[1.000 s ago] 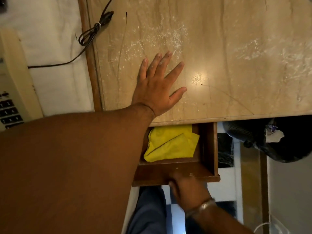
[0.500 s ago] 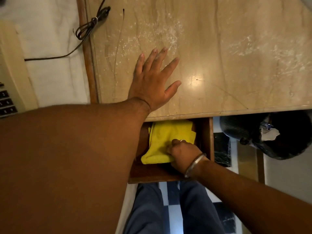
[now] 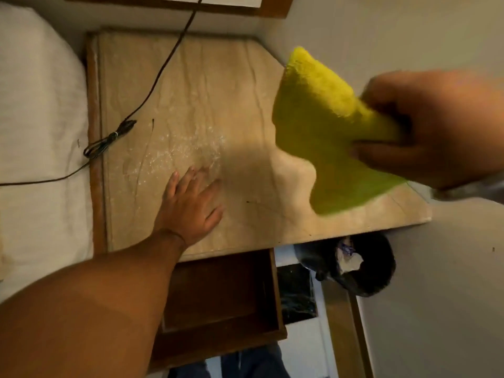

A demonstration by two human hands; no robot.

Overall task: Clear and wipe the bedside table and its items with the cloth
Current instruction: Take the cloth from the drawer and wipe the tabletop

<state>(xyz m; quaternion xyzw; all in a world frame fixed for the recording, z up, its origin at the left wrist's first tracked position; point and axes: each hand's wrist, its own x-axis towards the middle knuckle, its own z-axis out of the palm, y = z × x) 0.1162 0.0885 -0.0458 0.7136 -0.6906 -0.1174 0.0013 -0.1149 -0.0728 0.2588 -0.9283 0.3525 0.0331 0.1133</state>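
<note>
The bedside table (image 3: 207,85) has a beige marble top with white dust specks near its middle. My left hand (image 3: 191,205) lies flat on the top near the front edge, fingers spread, holding nothing. My right hand (image 3: 431,126) is raised above the table's right side and grips a yellow cloth (image 3: 321,132), which hangs blurred over the right corner. Below the front edge the wooden drawer (image 3: 223,298) stands pulled out and looks empty.
A dark cable (image 3: 161,66) crosses the top from the back to a coiled bundle (image 3: 109,140) at the left edge. A white bed (image 3: 41,132) lies on the left. A dark bin (image 3: 354,268) with rubbish sits below right.
My right hand took the yellow cloth out of the drawer and lifted it up over the table's right side. The left hand stayed flat on the top. The view pulled back.
</note>
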